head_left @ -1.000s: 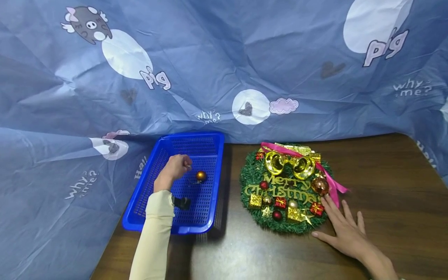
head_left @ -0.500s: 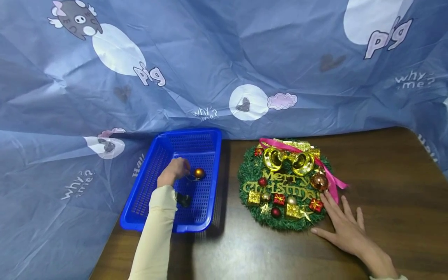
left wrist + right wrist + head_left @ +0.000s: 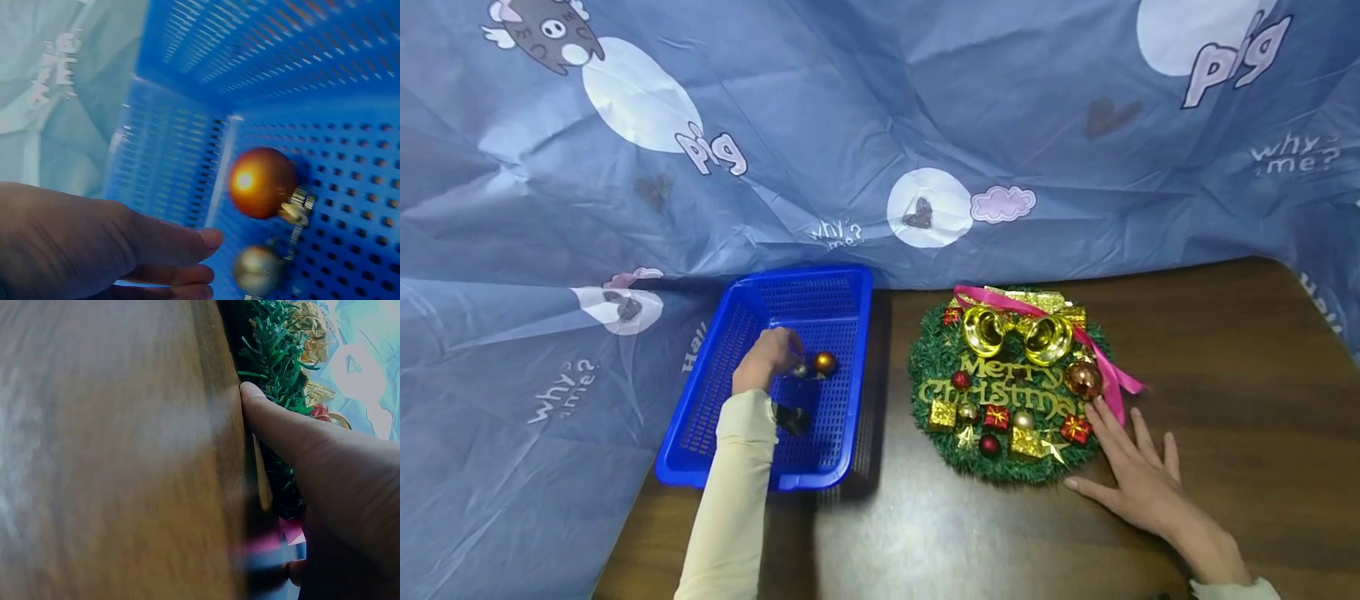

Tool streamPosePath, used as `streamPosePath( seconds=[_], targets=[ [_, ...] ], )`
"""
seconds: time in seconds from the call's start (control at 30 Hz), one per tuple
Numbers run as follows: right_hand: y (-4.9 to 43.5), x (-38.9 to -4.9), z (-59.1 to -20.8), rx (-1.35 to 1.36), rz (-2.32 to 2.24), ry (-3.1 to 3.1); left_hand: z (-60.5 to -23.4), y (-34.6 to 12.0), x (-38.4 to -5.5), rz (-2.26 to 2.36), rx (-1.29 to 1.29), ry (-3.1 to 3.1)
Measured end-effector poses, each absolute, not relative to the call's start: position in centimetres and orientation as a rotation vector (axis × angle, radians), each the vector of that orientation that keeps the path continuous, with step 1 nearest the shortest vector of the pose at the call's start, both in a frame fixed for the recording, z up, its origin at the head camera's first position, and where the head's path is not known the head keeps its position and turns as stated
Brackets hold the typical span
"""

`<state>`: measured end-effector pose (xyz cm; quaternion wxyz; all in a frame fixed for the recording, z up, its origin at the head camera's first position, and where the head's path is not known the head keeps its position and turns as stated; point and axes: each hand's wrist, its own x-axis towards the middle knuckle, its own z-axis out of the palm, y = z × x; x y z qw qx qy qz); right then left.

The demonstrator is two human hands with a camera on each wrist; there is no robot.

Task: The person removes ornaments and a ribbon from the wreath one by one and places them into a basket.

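Note:
My left hand (image 3: 767,360) reaches down into a blue plastic basket (image 3: 862,333). Its thumb and fingers extend with nothing between them in the left wrist view. Just past the fingertips lies a small dull gold bauble (image 3: 257,270), slightly blurred, beside a larger orange bauble (image 3: 262,182) with a gold cap. My right hand (image 3: 1138,479) lies with spread fingers at the lower right edge of a green Christmas wreath (image 3: 940,346); one fingertip is right under a copper bauble (image 3: 1083,378). In the right wrist view, the thumb rests on the tabletop against the green tinsel.
The wreath carries two gold bells (image 3: 1048,340), a pink ribbon (image 3: 1120,379), gold "Merry Christmas" lettering, small gift boxes and stars. A wooden table (image 3: 1225,375) bears basket and wreath side by side. Behind hangs a blue printed cloth (image 3: 820,125).
My left hand has lowered in the basket; a shiny bit showed at its fingertips before, and now the small gold bauble lies beside the orange one. The right hand has stayed at the wreath.

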<state>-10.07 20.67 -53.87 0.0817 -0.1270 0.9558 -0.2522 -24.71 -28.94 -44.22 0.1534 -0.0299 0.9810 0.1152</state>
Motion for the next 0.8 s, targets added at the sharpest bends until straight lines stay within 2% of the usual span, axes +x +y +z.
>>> streamPosePath(
  seconds=[0.23,0.53,0.8],
  targets=[
    [20.8,-10.1,-53.7,-0.388,-0.749,2.851,-42.2,-27.9,-23.6,0.379,0.075,2.998],
    [20.8,-10.2,-53.8,-0.39,-0.761,2.845,-39.1,-23.3,-22.4,0.458,0.302,3.104],
    [20.6,-10.1,-53.7,-0.384,-0.754,2.846,-38.5,-20.4,-21.8,0.516,0.431,3.129]
  ],
)
